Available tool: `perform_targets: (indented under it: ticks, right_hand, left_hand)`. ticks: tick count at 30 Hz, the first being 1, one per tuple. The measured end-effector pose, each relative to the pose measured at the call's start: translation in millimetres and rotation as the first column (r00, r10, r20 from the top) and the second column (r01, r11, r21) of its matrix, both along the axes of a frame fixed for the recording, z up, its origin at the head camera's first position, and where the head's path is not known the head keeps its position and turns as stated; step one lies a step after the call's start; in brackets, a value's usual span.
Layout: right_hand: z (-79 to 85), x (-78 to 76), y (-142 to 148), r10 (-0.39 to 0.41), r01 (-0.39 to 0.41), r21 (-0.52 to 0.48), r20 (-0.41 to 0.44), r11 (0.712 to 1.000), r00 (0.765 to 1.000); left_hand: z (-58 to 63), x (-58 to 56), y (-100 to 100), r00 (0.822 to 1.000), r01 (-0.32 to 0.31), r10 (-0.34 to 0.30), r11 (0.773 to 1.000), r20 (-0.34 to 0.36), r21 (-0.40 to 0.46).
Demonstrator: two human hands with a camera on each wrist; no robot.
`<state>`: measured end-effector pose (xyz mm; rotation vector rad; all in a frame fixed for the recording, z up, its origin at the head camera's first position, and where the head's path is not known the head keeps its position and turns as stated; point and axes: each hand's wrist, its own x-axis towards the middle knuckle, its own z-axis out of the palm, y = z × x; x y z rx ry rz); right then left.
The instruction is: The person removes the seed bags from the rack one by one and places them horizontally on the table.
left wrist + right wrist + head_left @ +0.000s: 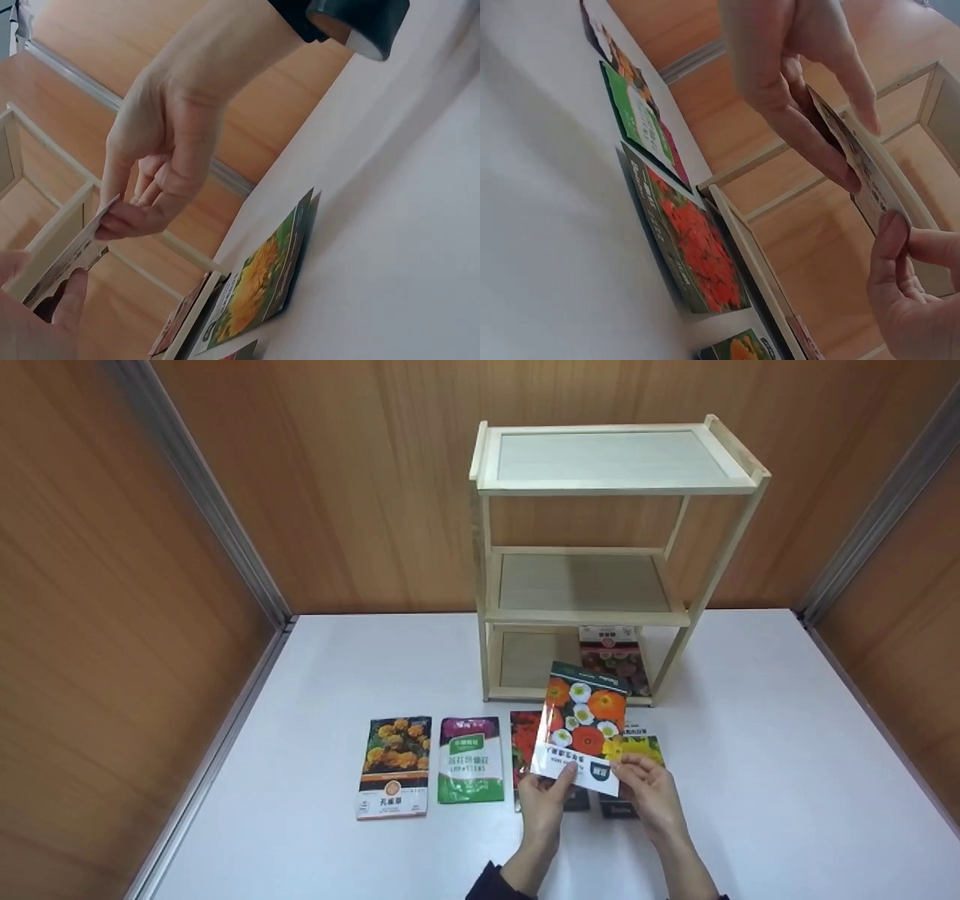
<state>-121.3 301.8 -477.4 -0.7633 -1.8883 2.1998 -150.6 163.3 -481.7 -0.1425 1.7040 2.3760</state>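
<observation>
Both hands hold a seed packet (581,712) with orange and white flowers, raised over the table in front of the shelf rack. The left hand (541,808) pinches its lower left edge, thumb on the printed front. At the lower right corner, the right hand (658,799) pinches it between thumb and fingers, also seen in the left wrist view. Beneath, partly covered, lie a red-flower seed packet (694,240) and a yellow-flower seed packet (255,285).
A pale wooden three-tier rack (585,619) stands at the back. On its bottom shelf a pink-flower seed packet (616,656) leans at the right. An orange-flower packet (396,757) and a green-and-white packet (471,765) lie to the left on the white table (285,810).
</observation>
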Motion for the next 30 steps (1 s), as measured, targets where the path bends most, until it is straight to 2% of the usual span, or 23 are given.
perform_targets:
  ticks: [3,7,12,16,19,23,26,30]
  right_hand:
    - [-1.6,0.0,-4.2,-0.007,0.007,0.019,0.005,1.000,1.000]
    - [-2.0,1.2,-7.2,-0.008,0.007,0.044,0.017,0.999,1.000]
    - [-1.2,2.5,-4.5,0.071,-0.071,-0.011,0.049,0.997,0.996]
    - [2.1,2.9,6.3,0.162,-0.157,-0.074,0.066,0.985,0.985]
    - [6.1,4.1,19.3,0.188,-0.182,-0.102,0.055,0.978,0.981]
    - [10.6,7.6,36.6,0.194,-0.188,-0.110,0.043,0.976,0.980]
    - [11.9,11.7,45.7,0.214,-0.208,-0.111,0.040,0.972,0.976]
    - [10.6,17.1,53.0,0.287,-0.282,-0.105,0.034,0.953,0.957]
  left_hand:
    - [0.0,3.0,3.1,0.999,-0.042,0.042,0.999,0.007,-0.007]
    - [0.4,4.5,-0.3,0.999,-0.035,0.035,0.999,-0.010,-0.016]
    - [0.7,1.4,-10.6,0.999,0.047,-0.047,0.999,-0.027,-0.002]
    - [2.7,-4.2,-23.1,0.986,0.165,-0.165,0.986,-0.025,-0.008]
    - [5.0,-8.7,-35.3,0.958,0.286,-0.286,0.958,-0.023,-0.023]
    - [7.8,-15.6,-53.2,0.905,0.425,-0.425,0.905,-0.005,-0.017]
    - [9.4,-20.1,-65.9,0.867,0.498,-0.498,0.867,0.002,-0.026]
    - [9.4,-25.2,-78.1,0.819,0.573,-0.574,0.819,-0.019,-0.043]
